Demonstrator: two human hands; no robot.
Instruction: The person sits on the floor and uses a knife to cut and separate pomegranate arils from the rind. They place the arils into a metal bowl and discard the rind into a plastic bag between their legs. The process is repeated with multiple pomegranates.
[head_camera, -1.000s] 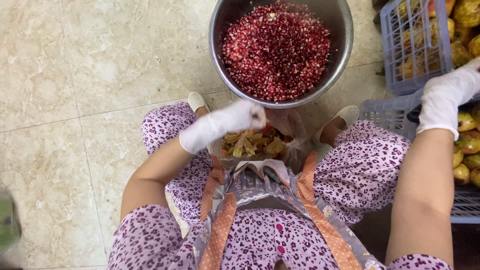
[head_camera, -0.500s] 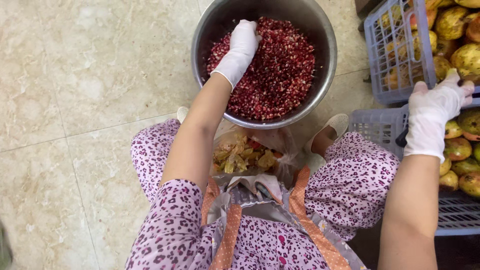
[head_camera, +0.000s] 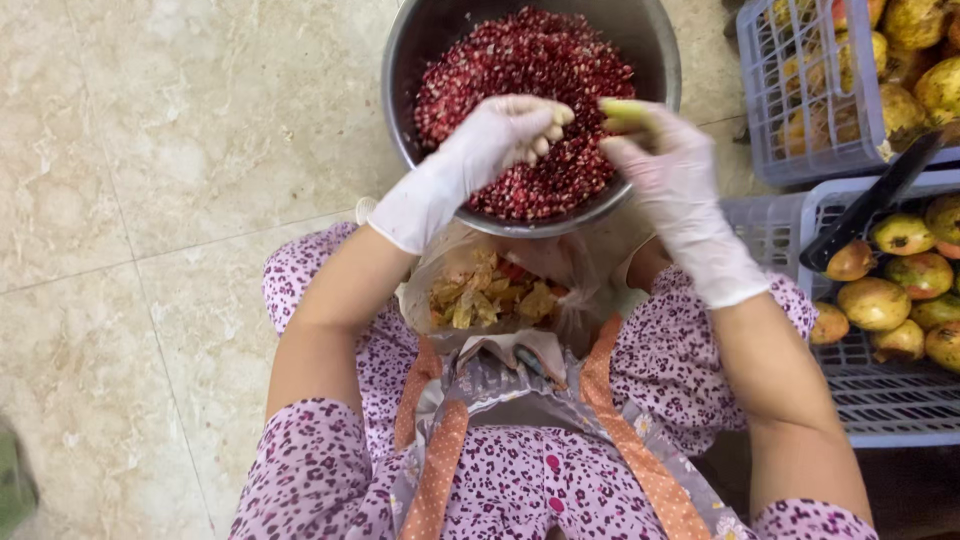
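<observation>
1. The left hand, in a white glove, hovers over the metal bowl, fingers curled loosely downward above the red pomegranate seeds; whether its grip holds anything I cannot tell.
2. The right hand, also gloved, is closed on a pale yellow-green piece of fruit, pinched at the fingertips over the bowl's right side, close to the left hand.
3. The bowl sits on the tiled floor just in front of the person's knees, filled with seeds.
4. A clear plastic bag of yellowish peel scraps lies between the knees, just below the bowl's rim.
5. To the right stand two plastic crates of whole pomegranates.
6. A black-handled knife rests across the nearer crate's edge.
</observation>
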